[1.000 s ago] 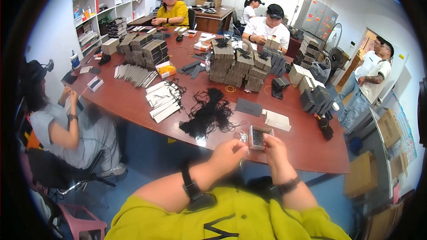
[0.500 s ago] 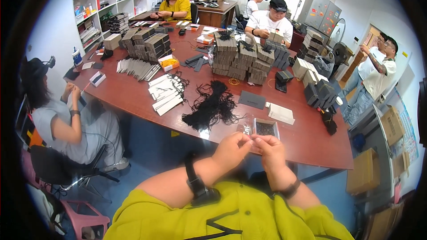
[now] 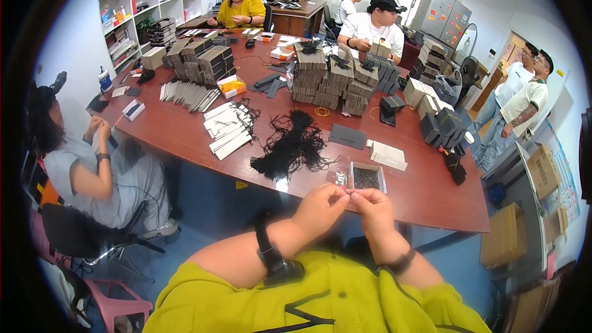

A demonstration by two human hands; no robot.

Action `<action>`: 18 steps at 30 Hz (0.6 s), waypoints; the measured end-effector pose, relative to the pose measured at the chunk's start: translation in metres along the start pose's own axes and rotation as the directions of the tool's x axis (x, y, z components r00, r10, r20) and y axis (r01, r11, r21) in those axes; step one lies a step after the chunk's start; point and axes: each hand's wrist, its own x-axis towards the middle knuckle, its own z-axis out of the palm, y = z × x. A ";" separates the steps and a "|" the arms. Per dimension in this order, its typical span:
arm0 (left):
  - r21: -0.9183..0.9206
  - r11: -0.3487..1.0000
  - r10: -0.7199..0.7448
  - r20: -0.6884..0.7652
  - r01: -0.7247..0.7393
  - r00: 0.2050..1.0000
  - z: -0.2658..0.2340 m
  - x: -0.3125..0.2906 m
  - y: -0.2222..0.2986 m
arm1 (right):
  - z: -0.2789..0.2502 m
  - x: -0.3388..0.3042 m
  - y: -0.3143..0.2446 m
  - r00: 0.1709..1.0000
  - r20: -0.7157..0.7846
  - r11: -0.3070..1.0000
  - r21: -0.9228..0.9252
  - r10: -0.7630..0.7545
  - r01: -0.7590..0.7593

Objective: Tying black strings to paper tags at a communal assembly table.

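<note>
My left hand and my right hand meet fingertip to fingertip at the table's near edge. Both are closed in a pinch; whatever lies between the fingers is too small to make out. Just beyond them sits an open white box with small dark pieces inside. A small clear plastic bag lies beside that box. Further left is a heap of black cords. A dark flat card and a white narrow carton rest behind the box.
On the reddish table stand tall stacks of grey boxes and dark boxes. White cards lie left of the cords. A person sits at the left; others sit across the table, and two stand at the right.
My hands stay pinched together in nearly the same place. At the right, a standing person's raised arm has dropped. Across the table, the person in yellow has moved their hands apart.
</note>
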 end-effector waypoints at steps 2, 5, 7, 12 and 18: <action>-0.008 1.000 -0.002 0.000 0.002 1.000 0.000 0.000 -0.002 | -0.001 -0.001 0.001 1.000 0.009 1.000 -0.023 -0.018 0.018; -0.052 0.998 -0.028 0.012 0.029 1.000 -0.001 0.000 -0.003 | -0.002 -0.003 0.003 0.998 0.041 0.995 -0.089 -0.047 0.051; -0.087 0.995 -0.052 0.026 0.054 0.998 -0.001 -0.001 -0.003 | -0.003 -0.004 0.004 0.998 0.044 0.992 -0.115 -0.049 0.054; -0.325 0.916 -0.200 0.144 0.237 0.969 0.000 -0.002 -0.003 | -0.006 -0.002 0.011 0.998 0.056 0.998 0.064 -0.016 0.013; -0.379 0.888 -0.197 0.198 0.260 0.960 0.002 -0.005 -0.011 | -0.012 -0.002 0.012 0.984 0.108 0.952 0.259 0.141 -0.164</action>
